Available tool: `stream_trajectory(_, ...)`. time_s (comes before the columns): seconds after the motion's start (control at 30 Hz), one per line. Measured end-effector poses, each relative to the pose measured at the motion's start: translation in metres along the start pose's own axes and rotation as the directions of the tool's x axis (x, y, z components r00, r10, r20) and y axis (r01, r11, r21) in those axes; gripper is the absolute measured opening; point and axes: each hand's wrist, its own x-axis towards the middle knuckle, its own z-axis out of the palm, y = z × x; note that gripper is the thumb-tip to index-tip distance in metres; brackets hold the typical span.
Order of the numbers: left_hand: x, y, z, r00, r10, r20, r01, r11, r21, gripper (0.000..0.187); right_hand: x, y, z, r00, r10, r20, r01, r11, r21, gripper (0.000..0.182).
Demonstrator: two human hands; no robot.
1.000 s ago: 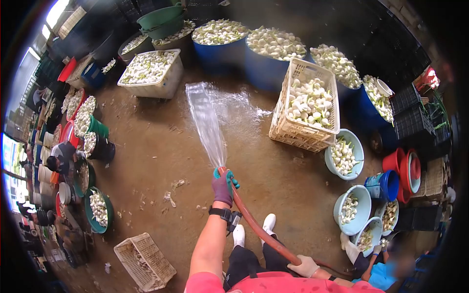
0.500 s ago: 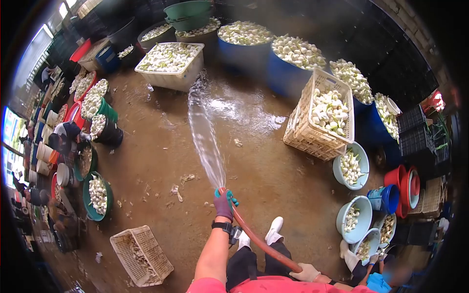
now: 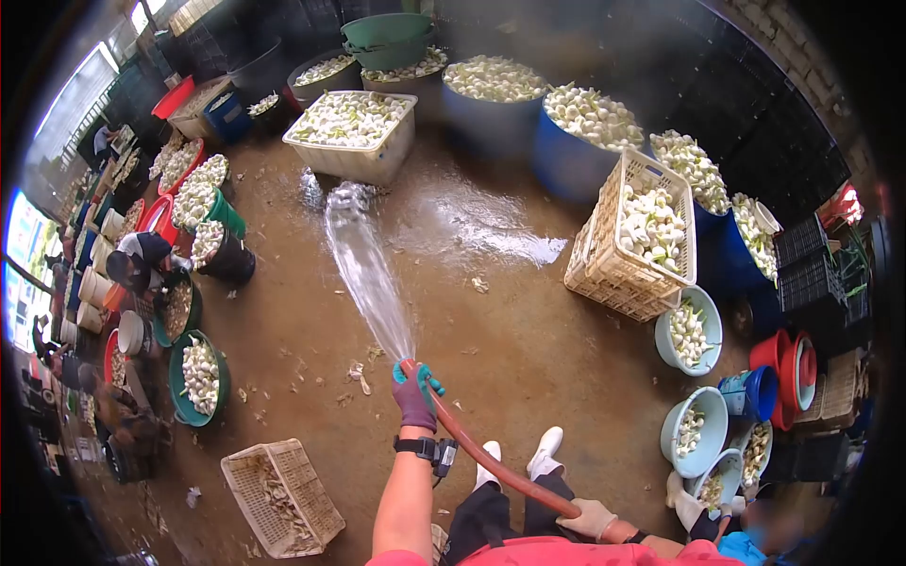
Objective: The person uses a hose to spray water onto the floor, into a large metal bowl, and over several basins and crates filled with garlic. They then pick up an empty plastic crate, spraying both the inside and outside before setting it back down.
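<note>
My left hand [image 3: 415, 391], in a purple and teal glove, is closed around a red hose [image 3: 481, 460] just behind its open end. Farther back, by my waist, my right hand [image 3: 587, 519] in a pale glove grips the same hose. A wide jet of water [image 3: 366, 274] leaves the hose and lands on the wet brown floor [image 3: 453, 330], in front of a whitish tub [image 3: 382, 160] heaped with white bulbs that look like garlic.
Blue drums [image 3: 566, 156] of bulbs line the back. Stacked cream crates [image 3: 604, 255] and light-blue basins [image 3: 675, 429] stand right, near a seated co-worker's blue sleeve [image 3: 741, 547]. A cream crate [image 3: 316, 505] holds scraps at lower left. Green basins [image 3: 224, 396] and people are at left.
The water jet has swung left and now strikes the floor in front of the whitish tub, not by its right corner. My view has shifted slightly; both hands keep hold of the hose.
</note>
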Motion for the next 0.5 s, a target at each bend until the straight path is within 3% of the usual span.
stream_trajectory(0.23, -0.001, -0.008, -0.015, 1.0, -0.01, -0.017, 0.01, 1.0, -0.024, 0.017, -0.007, 0.001, 0.001, 1.0, 0.013, -0.016, -0.014, 1.0, -0.014, 0.045)
stream_trajectory(0.5, -0.022, -0.065, -0.025, 0.98, -0.199, 0.015, 0.198, 0.978, 0.064, 0.015, -0.049, 0.023, 0.016, 0.995, 0.096, 0.039, -0.096, 0.995, 0.014, 0.044)
